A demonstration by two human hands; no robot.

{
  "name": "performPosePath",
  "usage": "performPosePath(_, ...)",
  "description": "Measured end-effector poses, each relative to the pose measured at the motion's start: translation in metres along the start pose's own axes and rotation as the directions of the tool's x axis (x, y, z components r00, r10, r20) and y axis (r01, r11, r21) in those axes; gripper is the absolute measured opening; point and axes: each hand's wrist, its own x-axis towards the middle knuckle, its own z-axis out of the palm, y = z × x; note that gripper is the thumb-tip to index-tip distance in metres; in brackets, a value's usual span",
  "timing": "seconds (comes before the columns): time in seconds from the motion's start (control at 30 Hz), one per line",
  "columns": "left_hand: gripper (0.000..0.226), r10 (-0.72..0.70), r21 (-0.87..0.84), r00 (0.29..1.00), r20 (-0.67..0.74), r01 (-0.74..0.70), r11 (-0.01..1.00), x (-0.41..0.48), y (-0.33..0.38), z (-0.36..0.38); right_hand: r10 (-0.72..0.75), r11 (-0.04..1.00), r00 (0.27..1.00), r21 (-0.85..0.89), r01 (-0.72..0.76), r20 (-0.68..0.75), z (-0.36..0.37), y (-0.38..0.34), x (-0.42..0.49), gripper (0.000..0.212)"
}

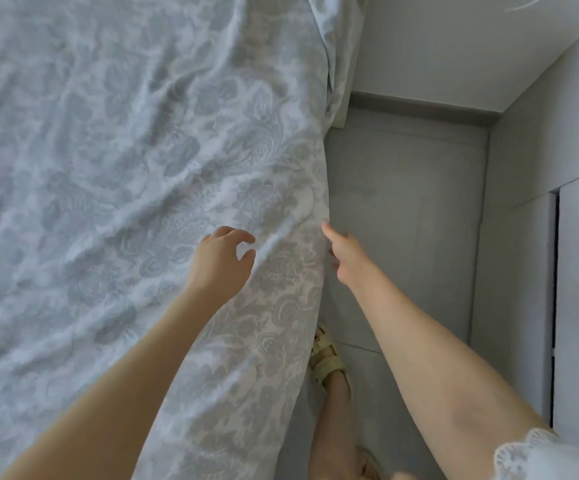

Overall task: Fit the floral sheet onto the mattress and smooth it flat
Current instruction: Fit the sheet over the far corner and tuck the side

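Note:
The pale grey-blue floral sheet [115, 140] covers the mattress across the left and middle of the head view, with soft wrinkles running over it. It drapes over the right side edge of the mattress [312, 209]. My left hand [220, 259] hovers on top of the sheet near that edge, fingers loosely curled and holding nothing. My right hand [345, 254] reaches along the side of the mattress with its thumb out against the hanging sheet; its fingers are hidden behind the edge, so their grip cannot be made out.
A narrow strip of grey tiled floor [405, 209] runs between the bed and a white wall [530, 143] on the right. My sandalled foot [328, 358] stands beside the bed. A dark vertical gap [555, 271] marks a panel in the wall.

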Motion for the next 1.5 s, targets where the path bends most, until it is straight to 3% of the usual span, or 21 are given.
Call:
performPosePath(0.07,0.028,0.017,-0.026,1.000,-0.014,-0.018,1.000,0.032,0.012,-0.011,-0.180,0.982,0.982,0.051,0.183,-0.058,0.022,-0.023,0.018,0.031)
performPosePath(0.1,0.030,0.016,-0.056,0.999,-0.030,-0.017,0.998,0.046,0.018,-0.017,-0.326,0.945,0.939,-0.048,0.322,-0.109,0.033,-0.030,0.018,0.015)
performPosePath(0.17,0.035,-0.020,-0.162,0.997,-0.072,0.008,0.987,0.067,0.030,-0.025,-0.634,0.730,0.766,-0.411,0.546,-0.109,0.054,-0.028,-0.003,0.018)
performPosePath(0.23,0.043,-0.103,-0.288,0.989,-0.102,0.070,0.955,0.088,0.041,-0.032,-0.795,0.421,0.595,-0.600,0.680,0.117,0.067,-0.019,-0.037,0.024)
performPosePath(0.27,0.048,-0.139,-0.306,0.986,-0.095,0.104,0.946,0.098,0.045,-0.035,-0.762,0.315,0.577,-0.611,0.726,0.294,0.066,-0.016,-0.045,0.029)
performPosePath(0.3,0.051,-0.156,-0.279,0.985,-0.076,0.129,0.952,0.107,0.049,-0.036,-0.652,0.307,0.621,-0.597,0.742,0.436,0.062,-0.018,-0.048,0.032)
performPosePath(0.37,0.055,-0.167,-0.181,0.986,-0.018,0.161,0.970,0.123,0.055,-0.037,-0.404,0.538,0.738,-0.513,0.670,0.541,0.046,-0.039,-0.039,0.034)
performPosePath(0.43,0.053,-0.167,-0.098,0.984,0.061,0.172,0.980,0.138,0.059,-0.033,-0.403,0.741,0.836,-0.402,0.537,0.374,0.033,-0.065,-0.018,0.029)
performPosePath(0.53,0.035,-0.147,0.035,0.982,0.123,0.143,0.989,0.159,0.061,-0.026,-0.462,0.820,0.886,-0.393,0.416,-0.026,0.034,-0.103,0.032,0.040)
performPosePath(0.63,0.020,-0.173,0.117,0.978,0.117,0.160,0.980,0.174,0.059,-0.025,-0.084,0.992,0.991,-0.102,0.073,-0.104,0.051,-0.141,0.077,0.072)
performPosePath(0.7,0.019,-0.192,0.140,0.972,0.133,0.174,0.975,0.179,0.057,-0.027,0.033,0.999,0.999,0.031,-0.033,-0.020,0.058,-0.157,0.094,0.055)
performPosePath(0.87,0.016,-0.230,0.157,0.951,0.206,0.200,0.967,0.184,0.061,-0.036,-0.111,0.993,0.983,-0.064,0.103,-0.144,0.049,-0.172,0.091,0.017)
performPosePath(0.93,0.015,-0.247,0.124,0.944,0.220,0.224,0.967,0.186,0.067,-0.042,-0.234,0.972,0.921,-0.065,0.225,-0.310,0.018,-0.185,0.078,0.025)
performPosePath(1.0,0.013,-0.229,0.088,0.954,0.195,0.216,0.972,0.189,0.075,-0.049,-0.413,0.910,0.775,-0.183,0.372,-0.478,-0.023,-0.205,0.054,0.022)
performPosePath(1.03,0.013,-0.207,0.070,0.962,0.181,0.197,0.978,0.192,0.080,-0.052,-0.518,0.856,0.699,-0.305,0.418,-0.493,-0.039,-0.217,0.038,0.020)
performPosePath(1.1,0.018,-0.159,0.050,0.974,0.161,0.153,0.987,0.199,0.091,-0.057,-0.714,0.663,0.615,-0.604,0.442,-0.334,-0.053,-0.239,0.015,0.017)
performPosePath(1.2,0.036,-0.142,0.023,0.984,0.111,0.141,0.990,0.219,0.110,-0.063,-0.798,0.244,0.602,-0.921,0.305,-0.012,-0.039,-0.264,0.019,0.029)
performPosePath(1.23,0.039,-0.141,0.006,0.986,0.087,0.141,0.990,0.227,0.115,-0.064,-0.807,0.193,0.591,-0.942,0.274,0.007,-0.036,-0.275,0.031,0.034)
performPosePath(1.33,0.039,-0.128,-0.034,0.992,0.016,0.129,0.991,0.256,0.132,-0.068,-0.813,0.315,0.579,-0.881,0.353,-0.059,-0.029,-0.315,0.079,0.036)
performPosePath(1.4,0.039,-0.136,-0.036,0.991,-0.015,0.135,0.990,0.276,0.142,-0.071,-0.742,0.451,0.666,-0.797,0.403,-0.083,-0.018,-0.345,0.115,0.043)
performPosePath(1.5,0.037,-0.151,-0.052,0.986,-0.078,0.147,0.988,0.306,0.154,-0.075,-0.492,0.671,0.869,-0.661,0.335,-0.059,0.004,-0.386,0.163,0.067)
